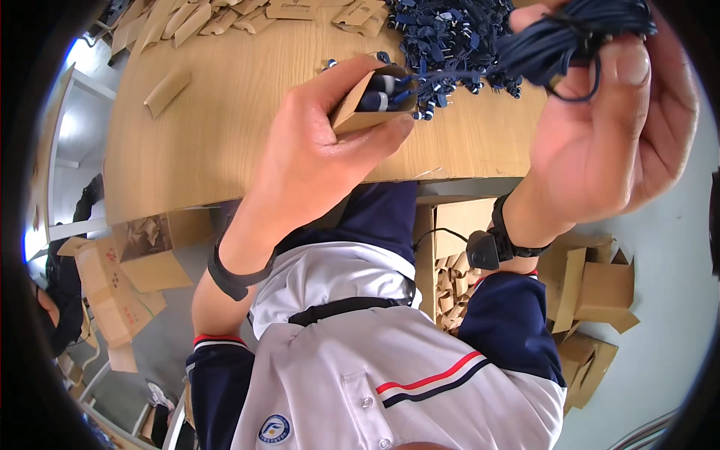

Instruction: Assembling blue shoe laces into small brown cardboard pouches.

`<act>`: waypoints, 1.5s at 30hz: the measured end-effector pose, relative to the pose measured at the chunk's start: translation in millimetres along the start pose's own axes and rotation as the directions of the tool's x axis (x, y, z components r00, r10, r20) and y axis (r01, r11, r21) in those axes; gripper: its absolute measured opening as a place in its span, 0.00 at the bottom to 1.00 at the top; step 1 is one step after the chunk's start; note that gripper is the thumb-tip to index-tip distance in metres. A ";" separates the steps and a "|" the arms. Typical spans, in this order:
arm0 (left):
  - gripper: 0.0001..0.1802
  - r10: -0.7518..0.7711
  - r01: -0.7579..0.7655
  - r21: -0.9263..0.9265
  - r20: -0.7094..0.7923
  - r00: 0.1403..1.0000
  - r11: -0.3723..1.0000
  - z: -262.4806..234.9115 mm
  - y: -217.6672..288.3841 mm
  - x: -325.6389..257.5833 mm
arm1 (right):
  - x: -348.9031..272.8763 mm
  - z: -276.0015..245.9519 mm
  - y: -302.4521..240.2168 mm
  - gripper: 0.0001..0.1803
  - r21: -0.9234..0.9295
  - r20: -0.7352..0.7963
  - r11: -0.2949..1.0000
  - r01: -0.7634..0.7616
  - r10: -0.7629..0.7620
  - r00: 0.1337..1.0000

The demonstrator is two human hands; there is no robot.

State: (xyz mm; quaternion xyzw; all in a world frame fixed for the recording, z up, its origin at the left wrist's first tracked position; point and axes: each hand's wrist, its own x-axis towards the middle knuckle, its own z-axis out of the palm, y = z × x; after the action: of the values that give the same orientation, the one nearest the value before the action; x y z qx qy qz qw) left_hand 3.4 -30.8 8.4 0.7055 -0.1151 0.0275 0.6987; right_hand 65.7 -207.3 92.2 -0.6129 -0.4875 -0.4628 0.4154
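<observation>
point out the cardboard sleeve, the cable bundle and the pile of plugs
cardboard sleeve (358, 112), head view, its tan side
cable bundle (559, 41), head view, dark coiled loops
pile of plugs (442, 34), head view, middle of the heap

You get one view only, from the camera on your head, looking steeply down past your chest onto the wooden table (225, 142) edge and the floor (667, 247) beyond. It sits very close: your left hand (315, 150) and right hand (607, 127) fill the upper frame, and the fisheye bends the table edge.
</observation>
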 end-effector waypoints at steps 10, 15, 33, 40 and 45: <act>0.13 -0.037 0.045 -0.204 0.042 0.998 0.978 -4.5 0.2 -14.7 | -29.8 26.1 -6.3 0.09 0.457 0.351 0.852 -0.255 0.091 0.932; 0.16 -0.130 0.192 -0.500 0.156 0.979 0.845 -6.1 -6.3 -16.5 | -36.8 22.2 -16.9 0.08 0.512 0.441 0.740 -0.437 0.211 0.872; 0.14 -0.197 0.327 -0.487 0.299 0.934 0.810 -26.2 -30.5 -24.6 | -66.2 28.9 -34.5 0.18 -0.086 0.674 0.969 -0.233 0.229 0.703; 0.16 -0.278 0.355 -0.327 0.261 0.924 0.876 -23.3 -71.3 -23.4 | -84.4 41.4 -33.2 0.14 -0.082 0.597 0.946 -0.313 0.298 0.745; 0.11 -0.244 0.307 -0.145 0.340 0.908 0.940 -31.2 -80.3 -23.0 | -94.9 45.5 -41.8 0.18 -0.150 0.694 0.762 -0.630 0.535 0.482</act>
State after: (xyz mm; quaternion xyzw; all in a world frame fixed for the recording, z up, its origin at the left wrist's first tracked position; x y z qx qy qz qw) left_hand 1.0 2.7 -74.1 0.6378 -0.1265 -0.1968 0.7338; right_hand 22.9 -176.2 -8.0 -0.8411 -0.3971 0.0065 0.3672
